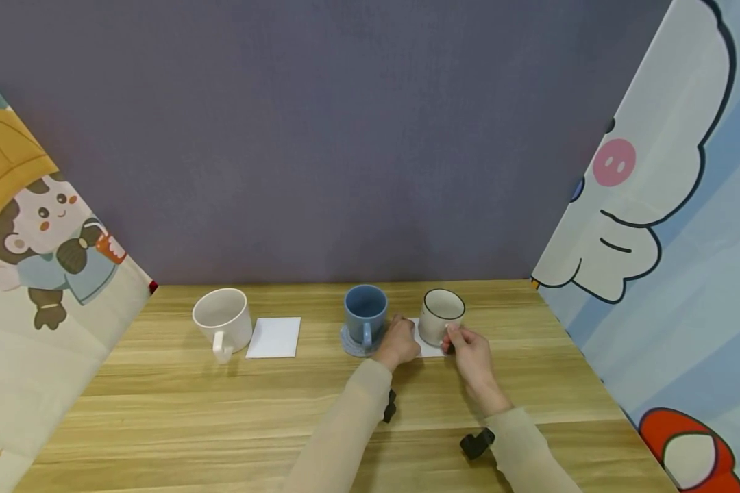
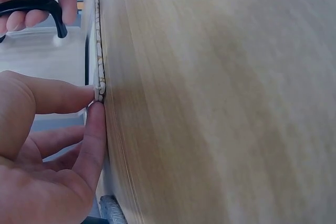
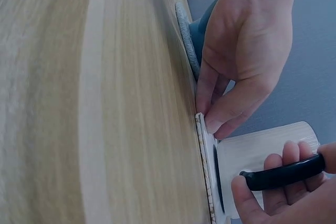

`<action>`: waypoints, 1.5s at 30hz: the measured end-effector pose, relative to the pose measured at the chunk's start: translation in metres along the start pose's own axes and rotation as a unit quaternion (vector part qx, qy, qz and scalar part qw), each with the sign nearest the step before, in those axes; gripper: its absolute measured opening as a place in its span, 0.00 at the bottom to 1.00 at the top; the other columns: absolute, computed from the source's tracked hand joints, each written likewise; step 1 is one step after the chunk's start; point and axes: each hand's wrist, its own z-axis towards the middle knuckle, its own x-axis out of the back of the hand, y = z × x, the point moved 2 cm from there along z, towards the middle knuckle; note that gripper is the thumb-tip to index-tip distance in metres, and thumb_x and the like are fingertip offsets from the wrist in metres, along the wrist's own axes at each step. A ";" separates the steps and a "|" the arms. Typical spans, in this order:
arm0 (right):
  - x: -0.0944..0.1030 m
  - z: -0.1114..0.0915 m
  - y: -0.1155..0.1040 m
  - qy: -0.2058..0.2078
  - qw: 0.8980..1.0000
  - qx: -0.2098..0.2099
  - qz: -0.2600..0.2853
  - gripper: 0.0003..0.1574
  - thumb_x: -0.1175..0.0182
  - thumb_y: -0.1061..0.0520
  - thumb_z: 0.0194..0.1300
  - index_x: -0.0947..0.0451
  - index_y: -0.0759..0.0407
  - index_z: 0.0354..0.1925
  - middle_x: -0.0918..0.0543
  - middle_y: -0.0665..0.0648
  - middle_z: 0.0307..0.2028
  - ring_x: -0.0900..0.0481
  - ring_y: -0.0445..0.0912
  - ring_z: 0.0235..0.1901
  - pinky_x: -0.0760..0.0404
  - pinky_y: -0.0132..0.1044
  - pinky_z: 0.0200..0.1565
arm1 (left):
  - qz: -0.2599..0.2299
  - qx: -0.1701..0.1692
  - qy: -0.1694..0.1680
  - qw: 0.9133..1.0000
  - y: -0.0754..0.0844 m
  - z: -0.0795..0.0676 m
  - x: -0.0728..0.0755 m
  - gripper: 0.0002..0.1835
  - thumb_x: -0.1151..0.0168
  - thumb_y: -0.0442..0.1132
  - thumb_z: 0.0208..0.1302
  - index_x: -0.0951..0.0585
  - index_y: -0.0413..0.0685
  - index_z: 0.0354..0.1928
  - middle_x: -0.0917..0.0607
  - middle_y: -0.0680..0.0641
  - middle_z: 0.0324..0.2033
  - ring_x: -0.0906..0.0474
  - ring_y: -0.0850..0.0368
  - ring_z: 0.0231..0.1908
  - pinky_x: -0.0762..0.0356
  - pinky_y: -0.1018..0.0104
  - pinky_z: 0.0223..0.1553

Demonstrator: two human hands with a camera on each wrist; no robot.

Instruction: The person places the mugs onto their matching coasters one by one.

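Left hand (image 1: 399,342) pinched white square coaster (image 1: 429,352) by its edge, to steady it, I judged | right hand (image 1: 473,356) curled round black handle (image 3: 286,173), holding black-rimmed white mug (image 1: 434,327) over coaster; contact was unclear.

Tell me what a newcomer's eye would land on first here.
Probably the blue mug, on its round coaster near the far edge of the table. Just right of it, the right hand holds the dark-rimmed mug by its black handle, while the left hand pinches the square coaster beneath that mug. A cartoon's pink snout stands out on the printed backdrop at far right.
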 end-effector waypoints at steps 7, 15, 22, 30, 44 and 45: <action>-0.005 -0.001 0.004 0.004 1.000 0.011 -0.008 0.26 0.44 0.51 0.78 0.20 0.75 0.35 0.19 0.53 0.27 0.23 0.42 0.30 0.19 0.35 0.37 | -0.005 -0.009 0.008 1.000 0.000 -0.001 0.000 0.21 0.33 0.26 0.49 0.16 0.33 0.49 0.22 0.42 0.49 0.25 0.47 0.54 0.26 0.59 0.59; -0.008 -0.003 0.004 -0.005 1.000 0.001 -0.011 0.25 0.44 0.50 0.77 0.20 0.72 0.34 0.19 0.52 0.27 0.23 0.40 0.30 0.20 0.33 0.37 | -0.019 -0.008 0.010 1.000 -0.001 -0.001 0.001 0.21 0.34 0.26 0.48 0.16 0.34 0.49 0.23 0.42 0.49 0.25 0.47 0.53 0.25 0.58 0.57; -0.009 -0.006 0.000 -0.015 1.000 -0.001 -0.024 0.26 0.45 0.49 0.78 0.21 0.72 0.34 0.18 0.54 0.26 0.22 0.42 0.30 0.21 0.34 0.38 | -0.015 -0.002 0.006 1.000 -0.001 0.000 0.002 0.21 0.34 0.26 0.48 0.16 0.35 0.49 0.23 0.42 0.49 0.25 0.47 0.54 0.25 0.59 0.57; -0.008 -0.004 0.000 -0.023 0.999 0.003 -0.022 0.24 0.47 0.52 0.79 0.22 0.72 0.34 0.20 0.55 0.27 0.23 0.42 0.30 0.21 0.34 0.37 | -0.022 0.001 0.007 1.000 0.001 -0.003 0.002 0.22 0.32 0.26 0.48 0.16 0.34 0.50 0.24 0.43 0.48 0.25 0.48 0.51 0.25 0.59 0.56; -0.006 -0.002 0.001 -0.017 0.998 0.009 -0.056 0.25 0.47 0.50 0.79 0.21 0.69 0.33 0.19 0.55 0.26 0.22 0.43 0.30 0.21 0.36 0.39 | -0.017 -0.003 0.011 1.000 0.002 -0.002 0.002 0.16 0.32 0.26 0.49 0.16 0.35 0.44 0.22 0.42 0.48 0.25 0.46 0.54 0.26 0.58 0.58; -0.006 -0.002 0.001 -0.019 0.998 0.010 -0.061 0.25 0.48 0.50 0.80 0.22 0.69 0.33 0.18 0.56 0.27 0.22 0.43 0.30 0.22 0.36 0.39 | -0.017 -0.002 0.012 1.000 0.003 -0.002 0.002 0.16 0.32 0.27 0.49 0.16 0.35 0.43 0.21 0.41 0.50 0.26 0.46 0.57 0.27 0.58 0.60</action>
